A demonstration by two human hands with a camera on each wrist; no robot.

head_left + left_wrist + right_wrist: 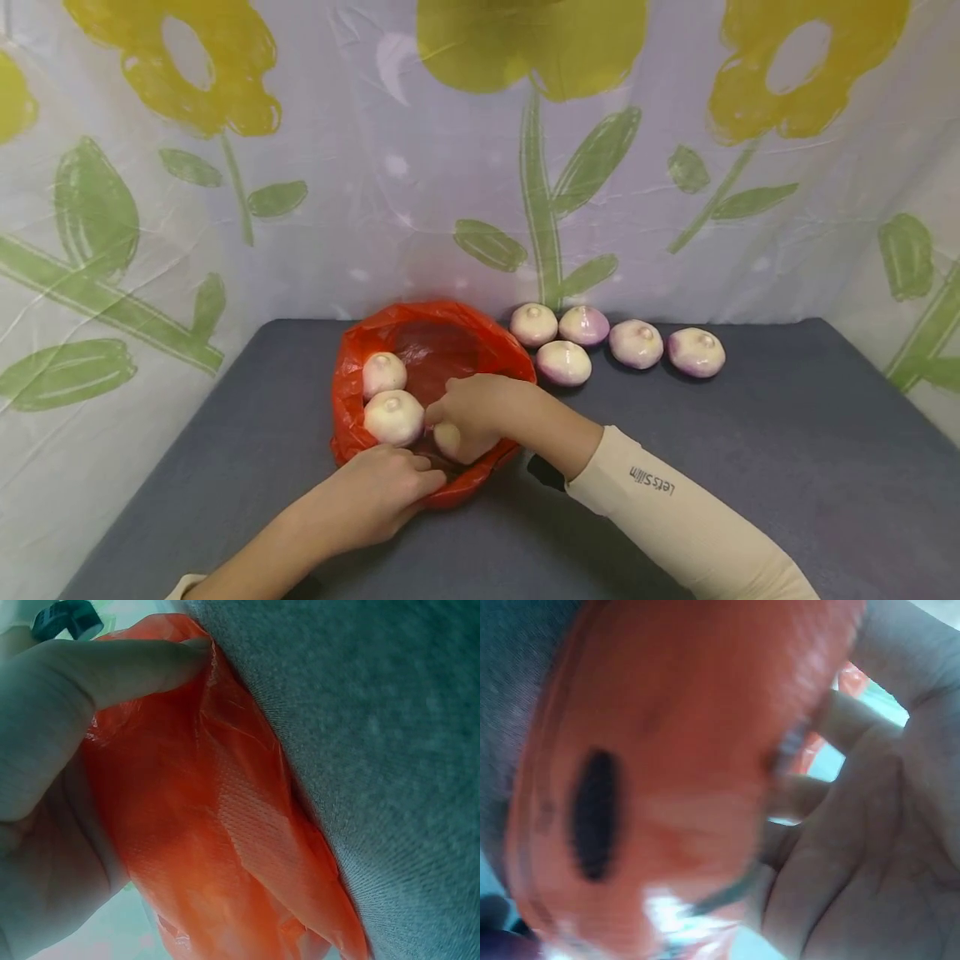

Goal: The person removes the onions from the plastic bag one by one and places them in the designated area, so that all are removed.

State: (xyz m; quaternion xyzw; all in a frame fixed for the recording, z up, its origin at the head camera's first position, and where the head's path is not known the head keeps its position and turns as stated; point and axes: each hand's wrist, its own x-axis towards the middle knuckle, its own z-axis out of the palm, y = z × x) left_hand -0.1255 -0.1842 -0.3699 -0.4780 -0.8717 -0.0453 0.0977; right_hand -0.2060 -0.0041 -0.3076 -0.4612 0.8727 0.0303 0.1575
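Note:
A red plastic bag (pixel 352 350) stands with its mouth wide and folded down on the dark table. At its near rim, my left hand (pixel 382 487) pinches the plastic; in the left wrist view the thumb (pixel 135 671) lies along the outside of the red film. My right hand (pixel 472 412) reaches into the bag and holds an onion (pixel 447 439), mostly hidden under the fingers. Two more pale onions, one nearer (pixel 394 418) and one farther (pixel 384 373), sit inside on the left. Red plastic covers much of the right wrist view, partly blurred, with curled fingers behind it.
To the right of the bag, several purple-white onions lie at the table's back edge, among them one in front (pixel 564 364) and one at the far right (pixel 697 352). A flower-printed cloth (pixel 480 183) hangs behind the dark grey table (pixel 712 467).

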